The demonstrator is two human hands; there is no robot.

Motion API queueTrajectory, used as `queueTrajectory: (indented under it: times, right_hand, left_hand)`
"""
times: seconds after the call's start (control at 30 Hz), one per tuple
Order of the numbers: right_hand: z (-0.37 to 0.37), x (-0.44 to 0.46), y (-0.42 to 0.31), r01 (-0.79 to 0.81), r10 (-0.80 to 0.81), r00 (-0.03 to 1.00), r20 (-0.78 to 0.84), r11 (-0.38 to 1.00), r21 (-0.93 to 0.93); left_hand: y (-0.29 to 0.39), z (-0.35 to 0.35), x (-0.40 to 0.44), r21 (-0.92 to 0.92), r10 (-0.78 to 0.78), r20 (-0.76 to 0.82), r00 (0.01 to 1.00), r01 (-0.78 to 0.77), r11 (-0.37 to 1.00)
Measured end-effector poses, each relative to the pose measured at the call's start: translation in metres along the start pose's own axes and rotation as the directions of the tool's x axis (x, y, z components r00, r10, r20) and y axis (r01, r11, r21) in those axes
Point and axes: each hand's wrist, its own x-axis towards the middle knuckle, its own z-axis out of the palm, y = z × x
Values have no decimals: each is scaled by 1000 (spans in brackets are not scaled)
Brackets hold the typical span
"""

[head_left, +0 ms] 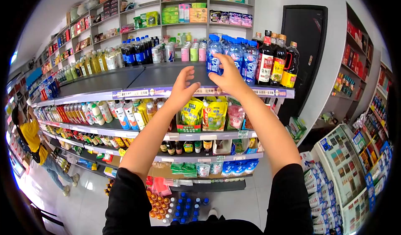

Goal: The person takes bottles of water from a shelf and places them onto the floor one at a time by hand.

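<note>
Several blue-capped bottles of blue drink stand on the right part of the top shelf (167, 74). My right hand (229, 74) is at the front-left blue bottle (214, 47), its fingers and thumb curved around the bottle's right side. To the left, my left hand (184, 84) is raised over the shelf's front edge, fingers apart, holding nothing. Dark sauce bottles (265, 61) with red and yellow labels stand right of the blue ones. Pink and green cans (194, 53) are behind, left of my right hand.
Lower shelves hold yellow pouches (215, 114) and bottles. Orange- and blue-capped bottles (186, 208) stand on the floor below. A person in a yellow top (30, 135) is at the far left. At the right are a dark door (303, 55) and a display case (342, 164).
</note>
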Motion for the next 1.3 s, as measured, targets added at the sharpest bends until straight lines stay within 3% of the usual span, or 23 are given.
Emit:
queueTrajectory:
  times: [0.13, 0.2, 0.37, 0.43, 0.5, 0.57, 0.6, 0.63, 0.7, 0.83, 0.97, 1.03, 1.13, 1.3]
  right_hand:
    - [-8, 46, 28, 159, -165, 986, -12, 966, -204]
    - [-14, 66, 31, 150, -122, 989, 87, 808, -570]
    - [-18, 114, 65, 234, -166, 972, 164, 722, -651]
    - [-15, 130, 74, 286, -180, 958, 223, 642, -711]
    - [-5, 139, 80, 289, -145, 956, 254, 606, -741]
    - [1, 150, 81, 316, 33, 924, 380, 491, -812]
    - [7, 155, 86, 270, 147, 911, 386, 496, -826]
    - [11, 160, 89, 271, 137, 913, 385, 501, -822]
    - [15, 166, 96, 189, 283, 885, 369, 506, -842]
    - [17, 167, 82, 211, 347, 848, 400, 471, -857]
    - [19, 163, 84, 221, 234, 891, 388, 524, -822]
    - [17, 162, 81, 288, 64, 919, 389, 564, -774]
    - [17, 157, 82, 264, -4, 942, 335, 625, -735]
    - [20, 150, 77, 289, -63, 950, 307, 558, -778]
  left_hand:
    - [-21, 14, 49, 61, -8, -65, 998, 12, 998]
    - [-36, 22, 71, 80, 24, -119, 993, -14, 997]
    - [-64, 47, 120, 108, 32, -187, 982, -11, 994]
    - [-75, 57, 133, 217, 41, -221, 974, 8, 976]
    - [-84, 66, 141, 213, 48, -249, 967, 6, 977]
    - [-85, 72, 151, 205, -10, -272, 962, 68, 976]
    - [-87, 77, 153, 141, -32, -272, 962, 73, 987]
    - [-91, 81, 156, 143, -65, -277, 959, 108, 984]
    - [-100, 88, 162, 161, -27, -280, 960, 74, 984]
    - [-121, 88, 176, 105, 6, -274, 962, 24, 994]
    - [-109, 90, 167, 40, -1, -294, 956, 13, 999]
    - [-109, 88, 163, 19, -2, -312, 950, 9, 1000]
    - [-104, 91, 160, 41, 4, -391, 920, 13, 999]
    - [-97, 93, 149, -28, 33, -403, 915, -48, 998]
